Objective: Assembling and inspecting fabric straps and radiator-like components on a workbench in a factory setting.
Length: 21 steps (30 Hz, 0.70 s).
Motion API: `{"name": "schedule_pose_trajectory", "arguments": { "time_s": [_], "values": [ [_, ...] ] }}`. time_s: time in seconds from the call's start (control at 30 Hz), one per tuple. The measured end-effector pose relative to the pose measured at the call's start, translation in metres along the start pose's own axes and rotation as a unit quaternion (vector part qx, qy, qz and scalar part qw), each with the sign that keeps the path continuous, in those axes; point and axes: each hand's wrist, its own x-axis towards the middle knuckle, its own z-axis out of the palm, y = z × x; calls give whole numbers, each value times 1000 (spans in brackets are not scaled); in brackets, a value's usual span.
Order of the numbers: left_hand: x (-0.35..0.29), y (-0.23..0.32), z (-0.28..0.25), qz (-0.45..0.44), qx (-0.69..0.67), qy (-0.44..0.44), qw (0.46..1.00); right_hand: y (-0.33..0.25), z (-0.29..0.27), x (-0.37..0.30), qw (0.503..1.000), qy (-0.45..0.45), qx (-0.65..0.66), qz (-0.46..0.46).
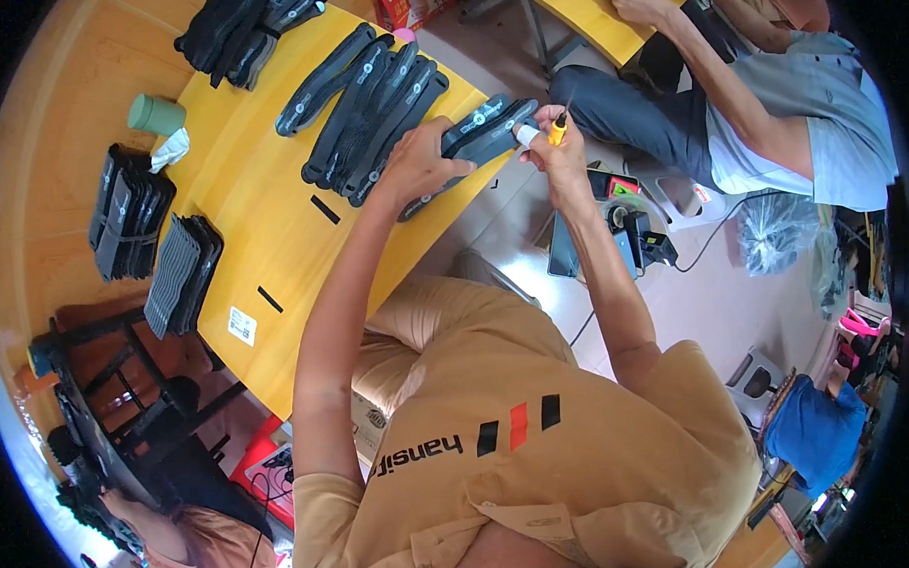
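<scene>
My left hand (422,165) is closed on the near end of black padded straps (489,128) at the right edge of the yellow table (261,201). Around the far end of these straps is my right hand (555,150), its fingers wrapped about a yellow-handled tool (557,130) with a thin shaft pointing up. White tape covers one of its fingers. Left of my left hand lies a row of similar black straps (368,112). Another black strap (422,202) shows partly below my left wrist. Which strap my fingers press on is partly hidden.
Stacks of black straps (132,210) and ribbed grey pieces (182,273) lie along the table's left side. A green cup (156,114) stands near crumpled tissue (171,149). A person (769,113) sits at the right; another person (193,548) is at lower left.
</scene>
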Motion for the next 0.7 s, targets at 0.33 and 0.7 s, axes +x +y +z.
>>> {"name": "schedule_pose_trajectory", "arguments": {
  "time_s": [0.33, 0.7],
  "values": [
    [10, 5, 9, -31, 49, 58, 997, -13, 7, -6, 996, -69, 5, 47],
    [17, 8, 19, -10, 163, 138, 977, -91, 7, -77, 836, -190, -359, -368]
  ]
}}
